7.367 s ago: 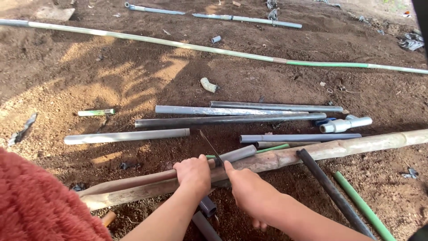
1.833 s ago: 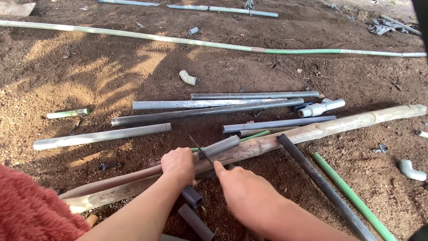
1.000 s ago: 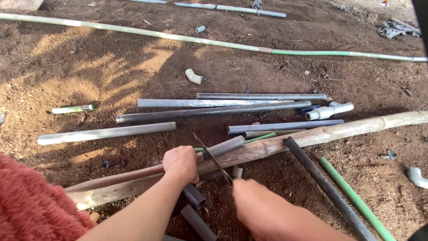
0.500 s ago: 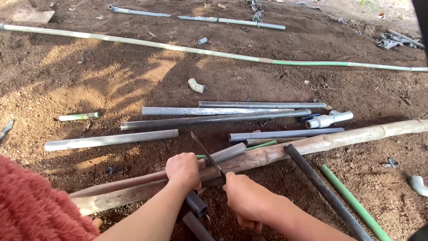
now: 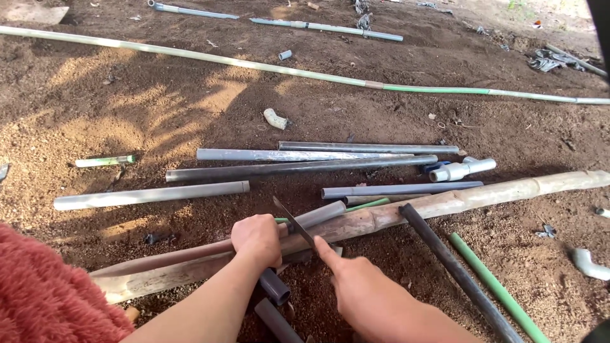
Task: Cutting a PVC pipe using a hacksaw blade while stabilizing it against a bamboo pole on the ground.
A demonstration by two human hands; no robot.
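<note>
My left hand (image 5: 257, 240) grips a short grey pipe (image 5: 319, 215) and presses it down across a long bamboo pole (image 5: 445, 203) lying on the dirt. The pipe's lower end (image 5: 274, 287) sticks out below my fist. My right hand (image 5: 362, 289) holds a thin dark saw blade (image 5: 292, 221), with the index finger stretched along it. The blade slants across the grey pipe just to the right of my left hand.
Several grey pipes (image 5: 298, 168) lie side by side on the soil beyond the pole, with a white fitting (image 5: 462, 169). A black pipe (image 5: 457, 270) and a green pipe (image 5: 495, 289) slant at the right. A long pale hose (image 5: 254, 63) crosses the far ground. Red fleece cloth (image 5: 44, 298) is at the lower left.
My right hand has drawn back and pushed forward again with the blade across the grey pipe. My left hand has kept its grip on the pipe.
</note>
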